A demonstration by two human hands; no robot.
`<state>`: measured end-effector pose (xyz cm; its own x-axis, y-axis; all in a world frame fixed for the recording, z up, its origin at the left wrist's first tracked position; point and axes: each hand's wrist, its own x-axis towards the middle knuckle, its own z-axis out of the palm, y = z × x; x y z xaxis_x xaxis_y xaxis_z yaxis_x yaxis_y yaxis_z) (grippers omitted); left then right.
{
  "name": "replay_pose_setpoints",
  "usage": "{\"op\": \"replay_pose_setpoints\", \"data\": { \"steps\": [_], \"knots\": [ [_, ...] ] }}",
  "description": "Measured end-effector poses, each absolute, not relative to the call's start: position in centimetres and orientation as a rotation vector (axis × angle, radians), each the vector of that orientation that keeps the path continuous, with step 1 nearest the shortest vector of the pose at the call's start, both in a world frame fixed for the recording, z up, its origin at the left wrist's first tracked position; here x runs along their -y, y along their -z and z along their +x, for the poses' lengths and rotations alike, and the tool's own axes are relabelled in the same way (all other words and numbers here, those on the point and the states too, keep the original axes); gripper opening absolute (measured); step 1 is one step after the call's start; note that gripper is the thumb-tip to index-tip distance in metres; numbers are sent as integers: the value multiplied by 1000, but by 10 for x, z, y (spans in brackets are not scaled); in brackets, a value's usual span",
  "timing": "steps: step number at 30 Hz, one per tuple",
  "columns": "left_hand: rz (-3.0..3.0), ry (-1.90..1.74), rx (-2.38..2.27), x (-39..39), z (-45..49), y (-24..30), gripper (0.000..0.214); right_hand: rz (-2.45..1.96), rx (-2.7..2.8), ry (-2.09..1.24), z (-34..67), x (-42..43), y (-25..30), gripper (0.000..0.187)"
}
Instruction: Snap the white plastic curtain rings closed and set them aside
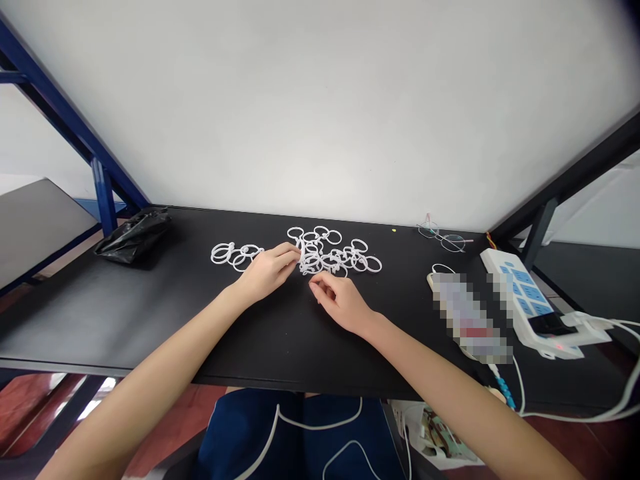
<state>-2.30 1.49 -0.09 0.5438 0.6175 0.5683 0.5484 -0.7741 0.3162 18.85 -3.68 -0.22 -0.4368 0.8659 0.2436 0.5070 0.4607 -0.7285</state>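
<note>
With our left hand (273, 269), grip unclear, we are touching white plastic rings (313, 263) heaped on the black tabletop (295, 340); our right hand (343, 301) is resting nearby, curled, any hold hidden. We are judging them light, stiffish, best pinched by one rim.

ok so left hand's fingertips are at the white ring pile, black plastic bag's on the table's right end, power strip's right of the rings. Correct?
One slip: the head view shows the black plastic bag on the table's left end, not its right. The left hand, white rings and power strip are as you say.
</note>
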Motion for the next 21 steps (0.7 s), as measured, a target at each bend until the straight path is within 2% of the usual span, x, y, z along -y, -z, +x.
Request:
{"op": "replay_pose_setpoints", "data": {
  "steps": [21],
  "knots": [
    [2695,-1058,-993,-13,-20,6,21,-1125,2055,-791,190,36,4,13]
  ]
}}
